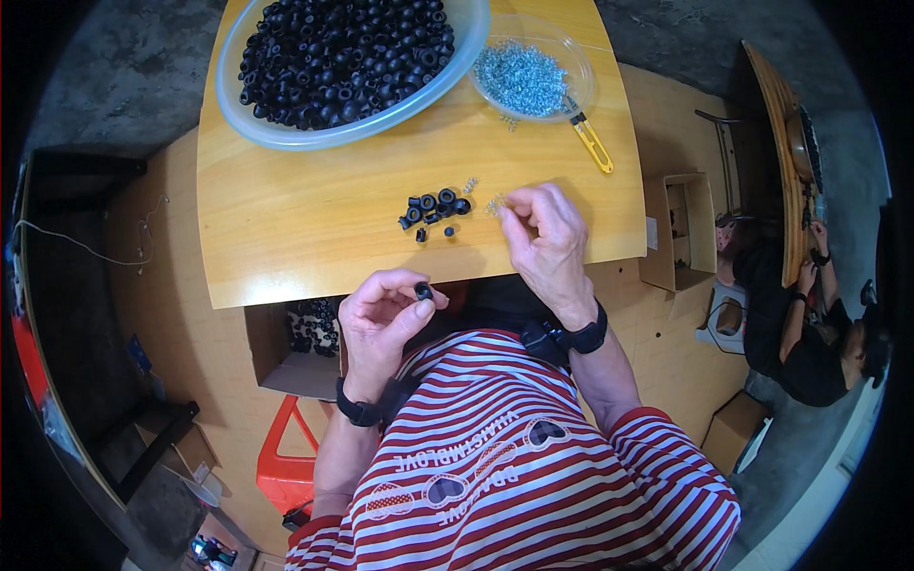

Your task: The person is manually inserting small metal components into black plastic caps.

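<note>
My left hand (379, 319), just off the table's near edge, pinches a small black rounded cap (424, 291) with a hollow opening between thumb and fingers. My right hand (550, 240) is over the tabletop, thumb and forefinger brought together beside a few tiny shiny metallic pieces (494, 204). Whatever lies between those fingertips is too small to make out. To the left of it rests a loose cluster of black caps (446, 198), with a small black part (448, 231) lying apart in front. More tiny metallic bits (471, 184) sit behind the cluster.
A large translucent bowl (314, 139) heaped with black caps stands at the back left. Beside it are a clear dish (589, 86) of small shiny pieces and a yellow-handled cutter (592, 143). Cardboard boxes (700, 224) flank the table (286, 219). Another person (809, 333) works at far right.
</note>
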A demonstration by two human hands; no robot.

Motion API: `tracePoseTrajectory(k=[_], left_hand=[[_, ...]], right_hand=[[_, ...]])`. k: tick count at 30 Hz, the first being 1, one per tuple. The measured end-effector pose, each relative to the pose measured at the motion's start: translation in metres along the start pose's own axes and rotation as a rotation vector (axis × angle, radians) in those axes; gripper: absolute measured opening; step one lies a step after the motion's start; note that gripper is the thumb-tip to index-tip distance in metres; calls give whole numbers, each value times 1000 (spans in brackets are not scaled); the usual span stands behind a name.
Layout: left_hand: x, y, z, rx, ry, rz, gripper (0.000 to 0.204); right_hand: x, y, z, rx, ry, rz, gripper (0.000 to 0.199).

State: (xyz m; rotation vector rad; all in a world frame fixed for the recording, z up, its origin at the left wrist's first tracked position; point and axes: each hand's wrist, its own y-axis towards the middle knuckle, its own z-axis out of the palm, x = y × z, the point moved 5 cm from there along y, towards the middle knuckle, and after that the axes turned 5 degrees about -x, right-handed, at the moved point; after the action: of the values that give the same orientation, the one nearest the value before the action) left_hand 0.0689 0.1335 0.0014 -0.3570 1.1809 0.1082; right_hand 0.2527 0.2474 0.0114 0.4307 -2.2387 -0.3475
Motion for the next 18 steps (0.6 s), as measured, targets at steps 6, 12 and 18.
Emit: tracePoseTrajectory(k=[6,12,18], left_hand=[[5,5,4,40,-55,-82,22],[8,3,5,-7,32,-46,21],[8,2,0,-24,110,-13,23]], right_hand=[[0,2,-4,29,0,-7,23],[-10,0,-4,-14,61,63,17],[-15,6,-2,3,38,97,12]])
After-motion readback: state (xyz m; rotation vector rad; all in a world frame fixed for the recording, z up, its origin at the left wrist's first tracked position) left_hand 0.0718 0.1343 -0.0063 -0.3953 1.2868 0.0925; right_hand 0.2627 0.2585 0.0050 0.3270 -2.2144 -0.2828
